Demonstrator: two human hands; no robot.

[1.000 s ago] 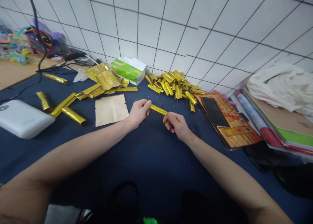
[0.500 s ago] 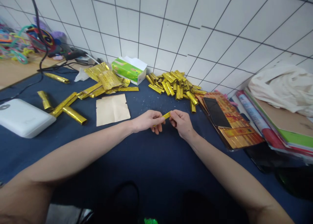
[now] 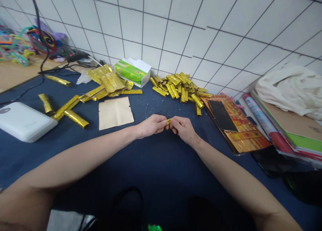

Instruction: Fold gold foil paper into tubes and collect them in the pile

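Note:
Both my hands meet over the middle of the dark blue table (image 3: pixel 156 164). My left hand (image 3: pixel 151 125) and my right hand (image 3: pixel 183 127) pinch a small folded gold foil strip (image 3: pixel 168 121) between their fingertips; only a short bit of it shows between them. Behind my hands lies a pile of folded gold foil pieces (image 3: pixel 179 87). To the left are longer gold foil rolls (image 3: pixel 75 118) and a heap of flat gold sheets (image 3: pixel 109 81). A tan paper sheet (image 3: pixel 115 112) lies just left of my left hand.
A green tissue box (image 3: pixel 132 71) stands by the tiled wall. A white device (image 3: pixel 23 122) sits at the left. On the right a black phone (image 3: pixel 221 115) rests on a printed gold paper stack (image 3: pixel 245 138), beside books (image 3: pixel 289 137) and white cloth (image 3: pixel 291 88). Cables lie at the far left.
The gold strip was stretched out between my hands; they have come together and now only a short folded bit of it shows between the fingertips.

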